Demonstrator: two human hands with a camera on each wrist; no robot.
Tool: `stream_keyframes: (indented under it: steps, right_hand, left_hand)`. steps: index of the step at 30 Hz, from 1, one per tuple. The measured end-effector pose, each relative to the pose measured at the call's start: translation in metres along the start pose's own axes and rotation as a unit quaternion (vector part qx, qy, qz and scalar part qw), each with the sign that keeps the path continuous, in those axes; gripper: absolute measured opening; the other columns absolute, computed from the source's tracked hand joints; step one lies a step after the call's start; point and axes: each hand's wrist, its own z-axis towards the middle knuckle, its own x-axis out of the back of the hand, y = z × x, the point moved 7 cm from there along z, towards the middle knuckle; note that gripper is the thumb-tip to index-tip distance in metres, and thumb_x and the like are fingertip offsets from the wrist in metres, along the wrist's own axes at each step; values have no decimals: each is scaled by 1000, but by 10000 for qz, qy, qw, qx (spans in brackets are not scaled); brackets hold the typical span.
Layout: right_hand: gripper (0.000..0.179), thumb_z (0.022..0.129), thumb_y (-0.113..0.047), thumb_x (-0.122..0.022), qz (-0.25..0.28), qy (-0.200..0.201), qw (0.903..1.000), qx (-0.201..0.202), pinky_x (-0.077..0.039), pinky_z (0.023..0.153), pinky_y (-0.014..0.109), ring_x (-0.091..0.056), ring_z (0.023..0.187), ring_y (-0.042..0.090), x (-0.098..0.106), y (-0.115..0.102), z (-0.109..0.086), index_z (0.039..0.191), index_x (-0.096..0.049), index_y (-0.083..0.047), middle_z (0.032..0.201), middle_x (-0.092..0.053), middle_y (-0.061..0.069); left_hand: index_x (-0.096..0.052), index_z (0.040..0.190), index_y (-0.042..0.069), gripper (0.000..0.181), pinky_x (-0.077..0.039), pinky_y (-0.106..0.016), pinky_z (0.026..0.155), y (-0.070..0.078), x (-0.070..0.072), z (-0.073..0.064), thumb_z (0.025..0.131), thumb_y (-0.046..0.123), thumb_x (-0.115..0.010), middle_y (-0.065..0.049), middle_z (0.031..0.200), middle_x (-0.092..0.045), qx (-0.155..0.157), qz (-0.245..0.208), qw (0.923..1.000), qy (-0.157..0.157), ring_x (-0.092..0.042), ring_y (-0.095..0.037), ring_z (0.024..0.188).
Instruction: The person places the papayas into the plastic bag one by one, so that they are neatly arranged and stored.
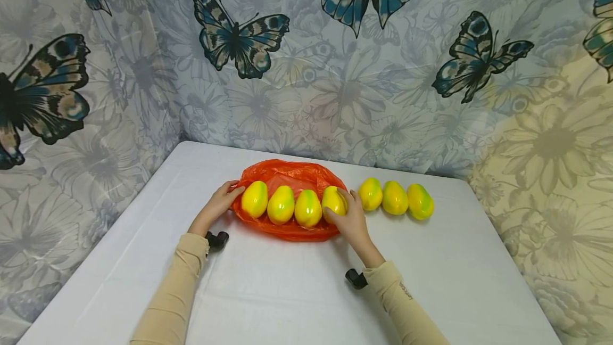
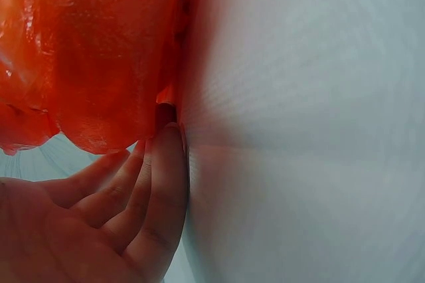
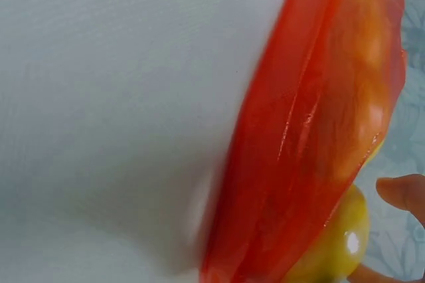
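Observation:
A red plastic bag (image 1: 287, 234) lies spread on the white table with several glossy yellow-green mangoes in a row in its opening. My left hand (image 1: 220, 204) is at the bag's left end, beside the leftmost mango (image 1: 254, 199). In the left wrist view its fingers (image 2: 166, 196) reach fairly straight against the bag's side, low by the table. At the other end my right hand (image 1: 351, 220) has its fingers and thumb around the rightmost mango (image 1: 333, 201) in the bag. The right wrist view shows that mango (image 3: 342, 240) partly behind the bag's red wall.
To the right of the bag stand three more mangoes (image 1: 395, 197) in a row on the table (image 1: 268, 292). Behind the table hangs a backdrop (image 1: 345, 100) printed with butterflies and flowers.

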Motion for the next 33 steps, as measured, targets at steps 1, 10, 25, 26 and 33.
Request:
stream_keyframes:
  steps: [1, 10, 25, 26, 33]
  right_hand:
    - [66, 86, -26, -71, -8, -7, 10000, -4, -26, 114, 63, -28, 142, 48, 0, 0, -1, 144, -45, -8, 158, -19, 26]
    - [66, 86, -27, -71, -231, -13, 9997, 50, -27, 113, 64, -31, 141, 49, 3, -3, -5, 143, -45, -7, 157, -22, 27]
    - [64, 88, -22, -71, 128, 340, 9988, 321, -37, 109, 57, -42, 130, 44, 19, -9, -1, 143, -45, -3, 155, -28, 25]
    - [64, 88, -23, -71, 148, 351, 9988, 311, -38, 108, 57, -43, 129, 44, 21, -10, 0, 143, -45, -4, 155, -28, 24]
    - [68, 88, -34, -72, 243, 297, 9991, 179, -36, 111, 55, -40, 134, 40, 32, -12, 8, 145, -43, -12, 159, -25, 19]
  left_hand:
    - [-25, 152, 5, 68, -49, -29, 84, 0, 0, 0, 102, 47, -41, -25, 150, -37, -8, -6, 10000, 0, -50, -33, 114]
    - [-26, 152, 5, 67, -48, -28, 83, 0, -1, 0, 102, 47, -41, -24, 149, -38, -30, 24, 10000, -4, -50, -32, 113]
    - [-28, 151, 2, 65, -50, -23, 72, 2, 0, 2, 102, 42, -44, -27, 146, -41, -148, -51, 9999, 64, -56, -30, 103]
    - [-28, 151, 2, 65, -50, -23, 72, 2, 0, 2, 102, 43, -44, -26, 147, -41, -135, -55, 9999, 63, -55, -30, 103]
    - [-27, 151, 3, 67, -50, -24, 74, 2, -1, 1, 102, 45, -43, -25, 149, -39, -85, 10, 10000, 10, -54, -30, 105]
